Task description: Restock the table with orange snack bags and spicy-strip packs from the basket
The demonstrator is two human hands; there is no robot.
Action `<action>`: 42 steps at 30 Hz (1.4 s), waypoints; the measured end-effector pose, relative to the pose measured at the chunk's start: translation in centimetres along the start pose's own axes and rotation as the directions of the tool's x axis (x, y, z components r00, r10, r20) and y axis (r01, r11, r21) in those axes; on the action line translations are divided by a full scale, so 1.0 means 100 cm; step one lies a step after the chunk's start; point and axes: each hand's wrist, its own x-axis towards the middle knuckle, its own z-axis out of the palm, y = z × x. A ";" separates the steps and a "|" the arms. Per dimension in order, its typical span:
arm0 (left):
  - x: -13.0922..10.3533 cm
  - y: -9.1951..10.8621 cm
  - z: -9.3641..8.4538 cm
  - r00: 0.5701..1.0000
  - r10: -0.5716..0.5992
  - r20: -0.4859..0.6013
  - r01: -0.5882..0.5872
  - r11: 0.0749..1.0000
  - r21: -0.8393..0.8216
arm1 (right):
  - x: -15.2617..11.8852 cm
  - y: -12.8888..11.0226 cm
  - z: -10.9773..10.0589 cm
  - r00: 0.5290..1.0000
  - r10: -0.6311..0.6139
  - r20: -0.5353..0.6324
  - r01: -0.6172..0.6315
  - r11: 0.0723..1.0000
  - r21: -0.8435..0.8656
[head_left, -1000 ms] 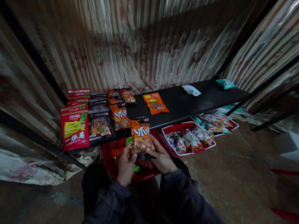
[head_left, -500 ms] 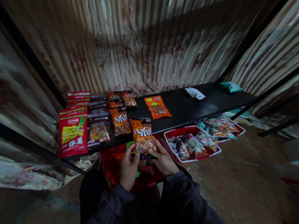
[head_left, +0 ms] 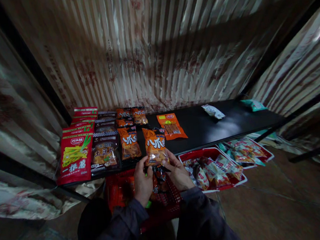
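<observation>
Between my two hands I hold an orange snack bag upright at the shelf's front edge, its printed face toward me. My left hand grips its lower left corner, and my right hand pinches the lower right. Just left of it on the black shelf stands a matching orange snack bag, with more small orange bags behind. Further left are a dark potato-chip bag and a red snack bag, each fronting a row of its kind.
A flat orange packet, a white packet and a green packet lie along the shelf. Beneath it are a red basket below my hands and two more baskets, one red with a white rim. Black posts frame the sides.
The held bag has come closer to the shelf and stands beside the front orange bag. The view has tilted up slightly, so the shelf sits lower in the picture.
</observation>
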 end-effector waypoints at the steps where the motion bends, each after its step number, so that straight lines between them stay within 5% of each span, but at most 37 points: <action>1: 0.004 0.002 0.002 1.000 0.016 -0.008 -0.015 1.000 0.020 | 0.006 -0.001 -0.001 1.000 -0.013 -0.019 0.013 1.000 -0.009; 9: 0.047 0.026 0.024 0.995 0.100 -0.031 -0.092 0.975 0.201 | 0.057 -0.015 -0.003 0.997 -0.061 -0.047 0.059 0.997 -0.058; 17: 0.094 0.030 0.052 0.997 0.042 -0.071 -0.024 0.971 0.237 | 0.116 -0.027 0.004 0.989 -0.147 -0.007 0.145 0.984 -0.106; 24: 0.127 0.033 0.058 0.992 -0.013 -0.129 0.049 0.958 0.282 | 0.156 -0.017 0.010 0.991 -0.136 -0.012 0.134 0.984 -0.117; 42: 0.164 0.006 0.080 0.975 -0.061 -0.212 0.132 0.931 0.340 | 0.209 0.006 0.007 0.989 -0.139 0.054 0.147 0.967 -0.206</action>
